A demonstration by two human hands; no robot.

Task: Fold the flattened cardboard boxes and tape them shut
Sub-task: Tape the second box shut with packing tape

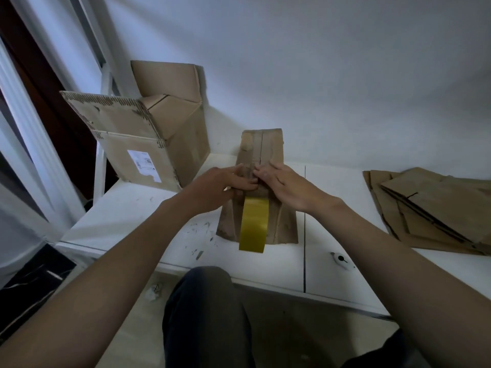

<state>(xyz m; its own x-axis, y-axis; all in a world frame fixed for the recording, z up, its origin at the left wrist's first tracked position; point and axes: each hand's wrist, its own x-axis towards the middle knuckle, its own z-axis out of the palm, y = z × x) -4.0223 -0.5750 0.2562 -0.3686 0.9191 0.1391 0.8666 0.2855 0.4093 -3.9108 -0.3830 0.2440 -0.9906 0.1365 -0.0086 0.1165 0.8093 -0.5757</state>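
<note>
Two bare hands meet on a small brown cardboard box (261,181) standing at the centre of a white table (345,277) in the head view. A strip of glossy yellow tape (253,224) runs down the near face of the small box, and its lower end hangs just past the bottom edge at 6 o'clock. The left hand (220,187) reaches in from 8 o'clock; its fingers lie fairly straight across the upper end of the tape and press it against the cardboard. The right hand (285,185) reaches in from 4 o'clock with its fingers bent, the tips resting on the centre seam of the box top; whether they pinch anything cannot be told.

At 10 o'clock from the small box stands a large open cardboard carton (148,136) with a white label (144,166). At 3 o'clock, well apart, lies a stack of flattened brown cardboard sheets (430,208). At 5 o'clock, a small white object (341,260) rests on the table.
</note>
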